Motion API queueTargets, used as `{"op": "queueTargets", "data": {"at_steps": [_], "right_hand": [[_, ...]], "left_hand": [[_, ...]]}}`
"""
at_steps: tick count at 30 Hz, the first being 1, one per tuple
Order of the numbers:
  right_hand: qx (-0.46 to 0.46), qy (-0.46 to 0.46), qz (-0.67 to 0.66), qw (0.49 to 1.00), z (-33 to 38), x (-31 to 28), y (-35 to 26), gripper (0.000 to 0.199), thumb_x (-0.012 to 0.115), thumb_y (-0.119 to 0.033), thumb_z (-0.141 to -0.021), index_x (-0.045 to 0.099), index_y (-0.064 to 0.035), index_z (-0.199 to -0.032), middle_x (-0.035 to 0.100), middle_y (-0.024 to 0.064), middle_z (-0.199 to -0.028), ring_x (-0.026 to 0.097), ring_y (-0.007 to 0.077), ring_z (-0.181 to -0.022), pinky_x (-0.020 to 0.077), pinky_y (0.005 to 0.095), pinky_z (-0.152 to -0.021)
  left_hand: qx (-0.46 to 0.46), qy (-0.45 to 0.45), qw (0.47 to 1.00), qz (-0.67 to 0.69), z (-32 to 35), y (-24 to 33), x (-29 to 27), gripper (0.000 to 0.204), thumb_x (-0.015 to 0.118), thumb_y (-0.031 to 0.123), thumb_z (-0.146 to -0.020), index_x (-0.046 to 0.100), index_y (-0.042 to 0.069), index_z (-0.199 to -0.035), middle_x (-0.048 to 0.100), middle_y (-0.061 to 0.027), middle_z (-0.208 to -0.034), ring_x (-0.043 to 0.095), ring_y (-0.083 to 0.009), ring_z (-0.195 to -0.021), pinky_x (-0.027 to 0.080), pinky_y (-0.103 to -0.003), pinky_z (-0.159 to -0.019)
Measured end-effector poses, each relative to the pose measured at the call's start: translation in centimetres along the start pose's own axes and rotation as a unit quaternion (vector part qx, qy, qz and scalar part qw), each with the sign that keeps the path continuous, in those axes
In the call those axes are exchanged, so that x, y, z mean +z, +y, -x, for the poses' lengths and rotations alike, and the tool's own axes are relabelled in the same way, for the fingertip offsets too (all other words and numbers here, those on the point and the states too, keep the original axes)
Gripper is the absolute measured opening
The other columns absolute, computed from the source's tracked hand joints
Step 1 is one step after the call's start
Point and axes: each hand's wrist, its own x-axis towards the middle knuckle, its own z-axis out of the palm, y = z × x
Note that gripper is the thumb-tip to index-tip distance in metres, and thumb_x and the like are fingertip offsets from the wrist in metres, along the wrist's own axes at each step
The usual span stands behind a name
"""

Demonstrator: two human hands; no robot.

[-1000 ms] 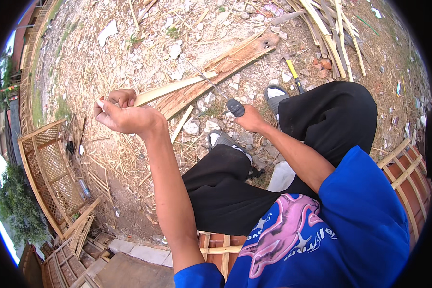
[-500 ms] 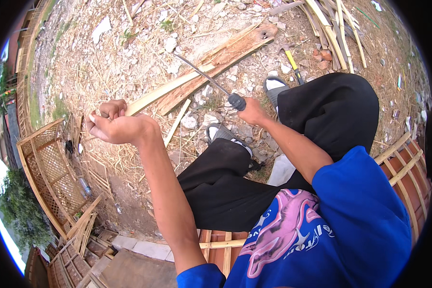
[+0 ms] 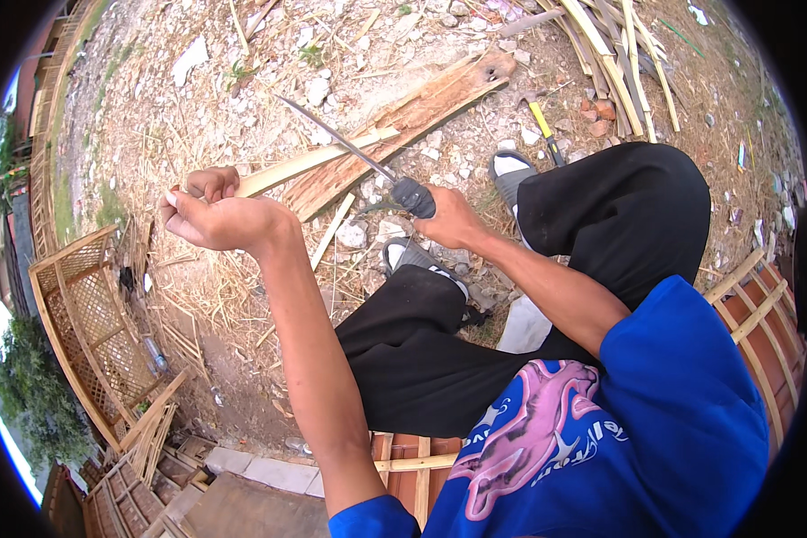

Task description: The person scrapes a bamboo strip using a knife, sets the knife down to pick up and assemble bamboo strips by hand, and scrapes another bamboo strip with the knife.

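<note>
My left hand (image 3: pixel 229 213) is closed round the near end of a pale wooden strip (image 3: pixel 305 168). The strip slants away to the right, its far part over a weathered brown plank (image 3: pixel 421 100) on the ground. In my right hand (image 3: pixel 451 218) is a machete (image 3: pixel 336 136), gripped by its dark wrapped handle. Its long narrow blade points away to the left and crosses above the strip; whether it touches the wood I cannot tell. A hammer (image 3: pixel 543 125) with a yellow and black handle lies by my right foot.
Stones and wood shavings litter the ground around my sandalled feet (image 3: pixel 421 262). Thin wooden slats (image 3: pixel 614 63) are heaped at the far right, beside broken red bricks (image 3: pixel 599 112). A lattice-like wooden frame (image 3: pixel 99 332) stands at the left. A thin offcut (image 3: pixel 334 230) lies near the plank.
My right hand has shifted left and slightly nearer, and the machete's blade has swung left along the strip. My left hand stays on the strip, nearly unmoved.
</note>
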Motion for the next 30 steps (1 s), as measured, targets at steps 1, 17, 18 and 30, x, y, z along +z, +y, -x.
{"op": "queueTargets", "data": {"at_steps": [1,17,18,30], "right_hand": [[-0.093,-0.012,-0.003,0.996,0.1,-0.4,-1.1,0.031,0.066,-0.015,-0.065,0.061,0.0006,-0.091,0.064,0.0208,-0.074,0.063,0.0376,-0.067,0.0498,0.0401,-0.063],[0.141,-0.043,-0.011,0.989,-2.0,-0.3,11.8,0.021,0.062,-0.013,-0.068,0.063,0.0000,-0.085,0.064,0.0186,-0.072,0.064,0.0311,-0.070,0.0491,0.0397,-0.068],[0.193,-0.097,-0.092,0.972,-2.0,-0.6,11.8,0.019,0.063,-0.012,-0.069,0.063,0.0003,-0.083,0.064,0.0172,-0.070,0.064,0.0294,-0.069,0.0488,0.0398,-0.067],[-0.203,-0.050,-0.057,0.976,0.2,0.9,-3.2,0.037,0.067,-0.014,-0.064,0.061,0.0009,-0.098,0.064,0.0205,-0.076,0.064,0.0289,-0.068,0.0494,0.0388,-0.067]], "left_hand": [[0.005,-0.007,1.000,-0.005,0.0,0.1,0.0,0.016,0.034,0.022,-0.100,0.035,0.008,-0.106,0.034,0.0015,-0.057,0.030,-0.0107,-0.055,0.025,-0.028,-0.054],[-0.007,-0.018,1.000,0.012,0.9,0.3,-0.4,0.018,0.032,0.025,-0.100,0.034,0.007,-0.106,0.033,0.0000,-0.056,0.031,-0.0107,-0.055,0.026,-0.028,-0.054],[-0.004,-0.017,1.000,0.012,0.7,0.2,-0.5,0.019,0.032,0.025,-0.100,0.033,0.007,-0.107,0.034,-0.0001,-0.056,0.031,-0.0108,-0.055,0.026,-0.028,-0.054],[-0.012,0.013,1.000,0.007,-0.3,-0.1,-0.4,0.019,0.031,0.024,-0.101,0.034,0.007,-0.109,0.035,0.0001,-0.056,0.031,-0.0110,-0.055,0.026,-0.027,-0.054]]}}
